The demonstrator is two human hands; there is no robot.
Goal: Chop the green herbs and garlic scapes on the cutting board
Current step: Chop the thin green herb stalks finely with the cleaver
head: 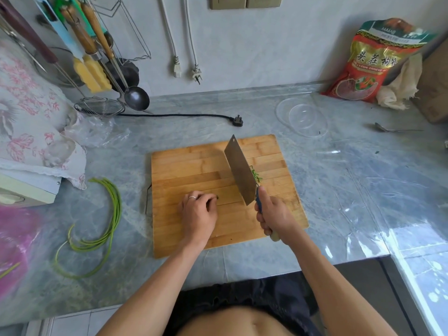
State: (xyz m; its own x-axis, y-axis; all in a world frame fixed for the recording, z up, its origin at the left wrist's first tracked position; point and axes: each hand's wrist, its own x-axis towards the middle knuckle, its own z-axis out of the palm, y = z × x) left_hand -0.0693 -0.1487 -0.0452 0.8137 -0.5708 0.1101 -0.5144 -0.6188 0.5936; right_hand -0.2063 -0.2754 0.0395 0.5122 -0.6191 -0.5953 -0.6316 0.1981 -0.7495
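A wooden cutting board (194,166) lies on the grey marble counter in front of me. My right hand (274,214) grips the handle of a cleaver (240,169), whose blade is tilted above the board. A few chopped green bits (256,175) show just right of the blade. My left hand (198,210) rests on the board with fingers curled, and a tiny dark green end (217,197) pokes out at the fingertips. Whether the fingers hold it is unclear. A bunch of long garlic scapes (110,214) lies on the counter left of the board.
A clear plastic lid (301,117) and a spoon (392,129) lie at the back right, near a red food bag (373,61). A black power plug (237,121) lies behind the board. Utensils and a strainer (99,107) stand at the back left. A pink bag (17,243) sits far left.
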